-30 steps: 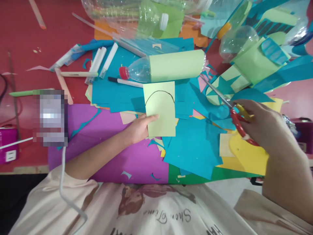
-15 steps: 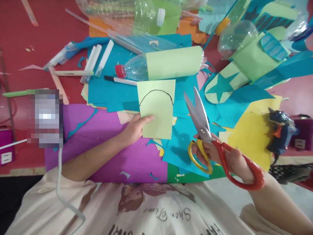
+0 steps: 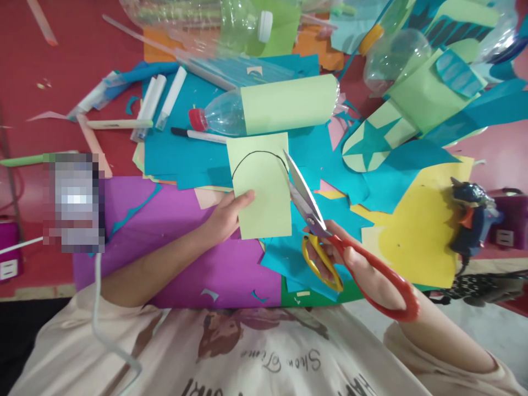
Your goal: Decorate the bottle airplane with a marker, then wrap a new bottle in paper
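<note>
My left hand (image 3: pixel 225 217) pinches the lower left edge of a pale green paper (image 3: pixel 262 187) with a black arc drawn across its top. My right hand (image 3: pixel 350 264) grips scissors (image 3: pixel 325 231) with one yellow and one red handle loop. Their open blades meet the paper's right edge just under the arc's end. A clear plastic bottle (image 3: pixel 268 107) with a red cap, wrapped in pale green paper, lies just beyond the held sheet.
Teal, yellow and purple paper sheets (image 3: pixel 198 154) and scraps cover the red table (image 3: pixel 66 66). A black marker (image 3: pixel 198 135) and white glue sticks (image 3: pixel 159 102) lie at upper left. A dark glue gun (image 3: pixel 470 217) sits at right. More bottles (image 3: pixel 391 60) lie at the back.
My right hand brought the scissors from the far right in to the paper's right edge, blades opened. The left hand kept holding the green paper, shifting slightly left.
</note>
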Demonstrator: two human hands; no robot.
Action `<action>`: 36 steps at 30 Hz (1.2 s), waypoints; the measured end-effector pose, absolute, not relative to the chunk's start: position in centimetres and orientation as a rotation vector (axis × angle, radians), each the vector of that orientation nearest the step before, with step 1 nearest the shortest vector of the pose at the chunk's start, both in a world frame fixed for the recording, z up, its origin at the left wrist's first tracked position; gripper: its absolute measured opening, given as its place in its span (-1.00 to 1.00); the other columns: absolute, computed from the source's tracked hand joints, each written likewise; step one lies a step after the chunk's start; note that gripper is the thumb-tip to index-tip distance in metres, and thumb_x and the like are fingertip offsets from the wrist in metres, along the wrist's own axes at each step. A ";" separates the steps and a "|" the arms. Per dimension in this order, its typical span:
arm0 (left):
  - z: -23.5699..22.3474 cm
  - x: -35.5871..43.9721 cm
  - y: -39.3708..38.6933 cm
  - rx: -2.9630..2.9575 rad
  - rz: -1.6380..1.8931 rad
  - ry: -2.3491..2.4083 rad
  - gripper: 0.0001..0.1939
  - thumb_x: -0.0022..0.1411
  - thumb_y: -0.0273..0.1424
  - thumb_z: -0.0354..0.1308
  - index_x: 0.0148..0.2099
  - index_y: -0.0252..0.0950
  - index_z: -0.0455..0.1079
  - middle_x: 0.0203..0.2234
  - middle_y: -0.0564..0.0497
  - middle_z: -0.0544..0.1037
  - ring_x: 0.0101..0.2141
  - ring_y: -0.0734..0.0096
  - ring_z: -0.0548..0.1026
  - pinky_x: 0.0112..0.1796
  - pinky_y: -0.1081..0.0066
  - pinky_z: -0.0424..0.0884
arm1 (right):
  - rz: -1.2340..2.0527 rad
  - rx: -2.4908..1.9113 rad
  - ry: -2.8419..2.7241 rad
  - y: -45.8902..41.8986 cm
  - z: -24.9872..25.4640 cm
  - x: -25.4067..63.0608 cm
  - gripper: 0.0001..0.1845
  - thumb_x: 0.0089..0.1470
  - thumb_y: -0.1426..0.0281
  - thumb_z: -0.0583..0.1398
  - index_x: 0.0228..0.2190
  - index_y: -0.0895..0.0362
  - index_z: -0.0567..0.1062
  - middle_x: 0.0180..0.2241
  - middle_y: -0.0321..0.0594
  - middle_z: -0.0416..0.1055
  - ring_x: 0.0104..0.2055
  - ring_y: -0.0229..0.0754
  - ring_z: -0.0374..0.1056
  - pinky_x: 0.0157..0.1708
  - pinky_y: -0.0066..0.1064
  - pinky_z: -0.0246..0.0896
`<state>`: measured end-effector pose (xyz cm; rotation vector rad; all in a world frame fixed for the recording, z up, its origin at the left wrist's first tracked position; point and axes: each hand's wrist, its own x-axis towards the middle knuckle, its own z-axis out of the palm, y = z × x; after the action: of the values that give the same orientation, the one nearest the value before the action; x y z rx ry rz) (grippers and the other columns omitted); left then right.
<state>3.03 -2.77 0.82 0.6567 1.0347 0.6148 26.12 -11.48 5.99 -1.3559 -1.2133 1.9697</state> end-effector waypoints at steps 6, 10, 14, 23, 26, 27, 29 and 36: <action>-0.1 2.3 -3.3 0.792 0.541 1.039 -0.41 0.03 0.08 0.24 -0.08 -0.28 0.53 -0.12 -0.09 0.61 0.02 0.02 0.49 0.04 0.24 0.39 | 2.056 -1.265 -1.043 -10.8 6.0 25.5 -0.58 0.19 -0.07 0.03 -0.29 0.02 0.31 -0.43 -0.34 0.24 -0.48 -0.32 0.16 -0.49 -0.43 0.12; 0.1 2.3 -3.2 0.784 0.527 1.063 -0.48 0.06 0.04 0.22 -0.10 -0.25 0.54 -0.14 -0.05 0.62 -0.01 0.06 0.51 0.02 0.28 0.40 | 2.055 -1.290 -1.009 -10.8 6.2 25.3 -0.59 0.18 -0.07 0.05 -0.29 0.02 0.32 -0.42 -0.33 0.25 -0.49 -0.32 0.16 -0.49 -0.42 0.13; 0.4 2.4 -3.2 0.809 0.500 1.082 -0.46 0.04 0.04 0.21 -0.11 -0.28 0.54 -0.16 -0.07 0.62 -0.04 0.08 0.52 -0.03 0.30 0.41 | 2.045 -1.263 -1.005 -11.0 6.1 25.3 -0.61 0.20 -0.05 0.04 -0.28 0.01 0.32 -0.42 -0.35 0.24 -0.50 -0.35 0.13 -0.51 -0.45 0.10; 0.2 2.3 -3.2 0.836 0.492 1.047 -0.49 0.11 0.01 0.18 -0.08 -0.28 0.54 -0.17 -0.04 0.62 -0.06 0.14 0.53 -0.05 0.34 0.41 | 2.026 -1.259 -1.034 -10.7 5.8 25.0 -0.59 0.20 -0.07 0.01 -0.30 0.02 0.30 -0.42 -0.35 0.21 -0.54 -0.34 0.10 -0.58 -0.43 0.03; 0.1 2.3 -3.2 0.840 0.501 1.039 -0.48 0.11 0.01 0.18 -0.07 -0.28 0.53 -0.16 -0.04 0.62 -0.05 0.13 0.52 -0.04 0.33 0.41 | 2.016 -1.257 -1.048 -10.7 5.9 24.9 -0.61 0.21 -0.05 0.01 -0.27 0.00 0.30 -0.45 -0.36 0.20 -0.56 -0.35 0.07 -0.61 -0.43 -0.02; 0.0 2.3 -3.3 0.841 0.500 1.043 -0.48 0.11 0.01 0.18 -0.07 -0.27 0.53 -0.16 -0.04 0.62 -0.04 0.12 0.52 -0.04 0.33 0.41 | 2.011 -1.263 -1.043 -10.8 5.9 24.9 -0.61 0.21 -0.06 0.01 -0.25 -0.01 0.31 -0.44 -0.36 0.22 -0.57 -0.35 0.07 -0.62 -0.42 -0.04; 0.0 2.3 -3.3 0.839 0.495 1.050 -0.49 0.11 0.01 0.18 -0.08 -0.27 0.54 -0.17 -0.05 0.62 -0.04 0.11 0.52 -0.05 0.33 0.41 | 1.990 -1.276 -1.025 -10.9 5.9 25.0 -0.59 0.19 -0.08 0.02 -0.24 -0.02 0.31 -0.46 -0.35 0.22 -0.59 -0.34 0.05 -0.65 -0.41 -0.08; -0.1 2.1 -3.3 0.824 0.489 1.063 -0.51 0.10 0.00 0.18 -0.10 -0.28 0.54 -0.18 -0.05 0.62 -0.05 0.10 0.52 -0.05 0.30 0.42 | 1.973 -1.371 -1.032 -11.1 6.0 25.1 -0.51 0.10 -0.19 0.03 -0.30 -0.03 0.28 -0.60 -0.39 0.16 -0.64 -0.31 -0.02 -0.70 -0.39 -0.16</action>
<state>2.11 -3.26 -0.13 0.8239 1.0631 0.4890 25.08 -11.07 6.01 -1.3710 -1.0315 1.9730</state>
